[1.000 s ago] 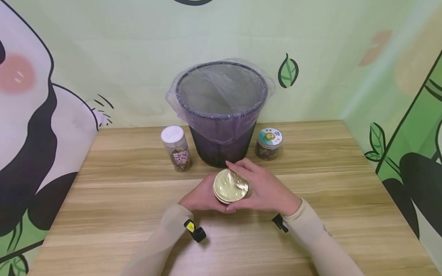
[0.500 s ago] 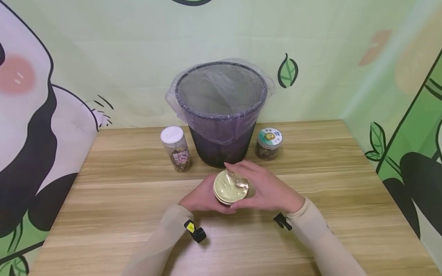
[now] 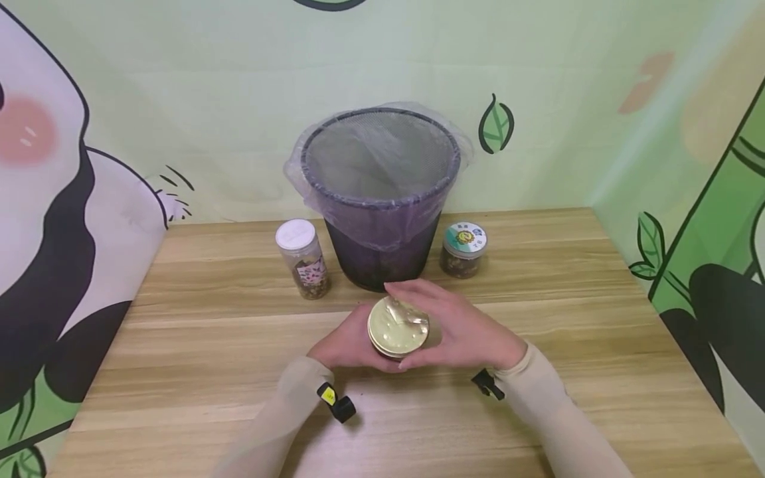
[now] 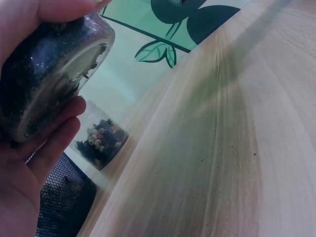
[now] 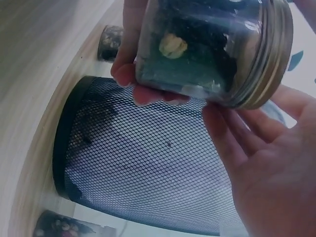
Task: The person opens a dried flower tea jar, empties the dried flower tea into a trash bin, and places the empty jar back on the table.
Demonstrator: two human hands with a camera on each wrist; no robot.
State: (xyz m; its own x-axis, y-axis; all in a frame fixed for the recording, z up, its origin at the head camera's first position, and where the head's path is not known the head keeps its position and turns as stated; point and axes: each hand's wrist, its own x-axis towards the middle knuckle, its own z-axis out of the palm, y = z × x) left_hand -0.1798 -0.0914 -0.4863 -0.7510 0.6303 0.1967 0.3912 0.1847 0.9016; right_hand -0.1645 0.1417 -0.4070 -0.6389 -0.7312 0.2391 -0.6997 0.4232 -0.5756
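A clear round jar (image 5: 192, 54) with dark contents and a pale lump showing through its side is held between both hands. Its gold top (image 3: 396, 330) faces up in the head view, with a creased, shiny patch toward its right side. My left hand (image 3: 351, 342) grips the jar's body from the left; the left wrist view shows the jar's glassy base tilted above the table. From the right, my right hand (image 3: 466, 332) curls round the rim of the gold top, fingers at the far side and thumb at the near side.
Behind the hands stands a black mesh bin (image 3: 382, 255) lined with a thin clear bag (image 3: 382, 222). A tall jar with a white lid (image 3: 295, 234) is left of it, a short jar (image 3: 461, 262) right. All stand on a wooden table (image 3: 209, 372) against a printed wall.
My right hand has shifted slightly round the gold top, its wrist a little farther right. My left hand keeps its grip on the jar, and the bin and other jars stay put.
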